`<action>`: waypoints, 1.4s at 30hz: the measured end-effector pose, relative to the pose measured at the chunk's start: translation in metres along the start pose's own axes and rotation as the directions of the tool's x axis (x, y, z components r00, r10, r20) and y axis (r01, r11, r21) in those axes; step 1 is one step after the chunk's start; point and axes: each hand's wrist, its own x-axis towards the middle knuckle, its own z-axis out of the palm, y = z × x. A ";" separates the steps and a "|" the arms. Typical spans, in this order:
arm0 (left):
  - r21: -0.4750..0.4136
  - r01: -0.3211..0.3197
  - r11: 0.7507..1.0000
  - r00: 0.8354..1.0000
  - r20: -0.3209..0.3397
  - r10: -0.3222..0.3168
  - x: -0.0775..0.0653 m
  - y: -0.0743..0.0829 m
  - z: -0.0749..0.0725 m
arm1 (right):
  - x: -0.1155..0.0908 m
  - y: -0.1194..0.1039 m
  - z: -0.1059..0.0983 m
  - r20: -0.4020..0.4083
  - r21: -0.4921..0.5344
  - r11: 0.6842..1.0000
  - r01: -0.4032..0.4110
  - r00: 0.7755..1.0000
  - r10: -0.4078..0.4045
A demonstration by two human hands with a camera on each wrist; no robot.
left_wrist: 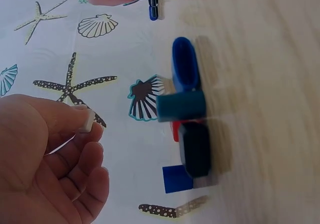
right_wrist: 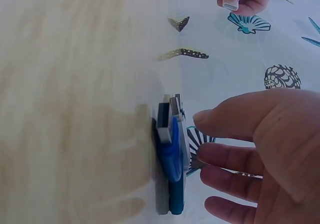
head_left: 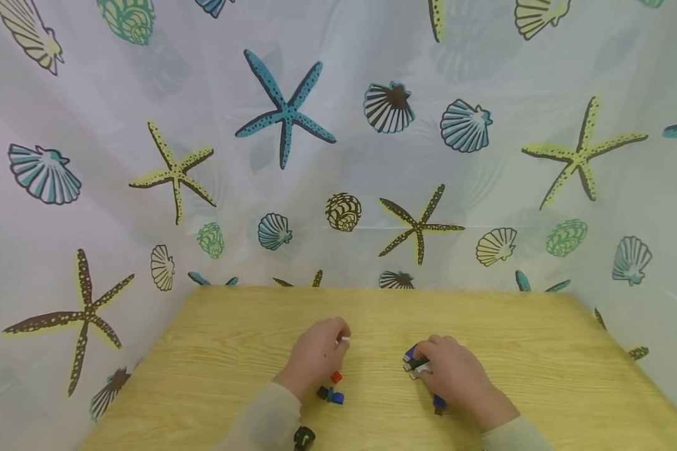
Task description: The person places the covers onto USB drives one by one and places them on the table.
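My left hand (head_left: 318, 352) pinches a small white cap (left_wrist: 88, 122) between thumb and forefinger, raised over the table. Close under that hand lie several small caps: a red cap (head_left: 336, 377), a blue cap (left_wrist: 185, 66), a teal cap (left_wrist: 181, 106) and a black cap (left_wrist: 195, 150). On the right, my right hand (head_left: 456, 369) hovers at a group of USB sticks with bare metal plugs, its fingers loosely spread. In the right wrist view a blue USB stick (right_wrist: 171, 156) is nearest the camera, with fingertips beside the group. Another blue USB stick (head_left: 439, 404) lies nearer me, by the right wrist.
A light wooden table (head_left: 231, 338) carries everything. Behind it and at both sides hangs a white curtain (head_left: 338, 156) printed with starfish and shells. A black object (head_left: 303, 437) shows at the bottom edge beside the left sleeve (head_left: 267, 419).
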 end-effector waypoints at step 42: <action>-0.138 0.030 0.990 0.998 0.064 -0.021 -0.009 0.004 0.004 | 0.005 0.004 0.005 0.173 0.095 0.994 -0.052 0.984 0.035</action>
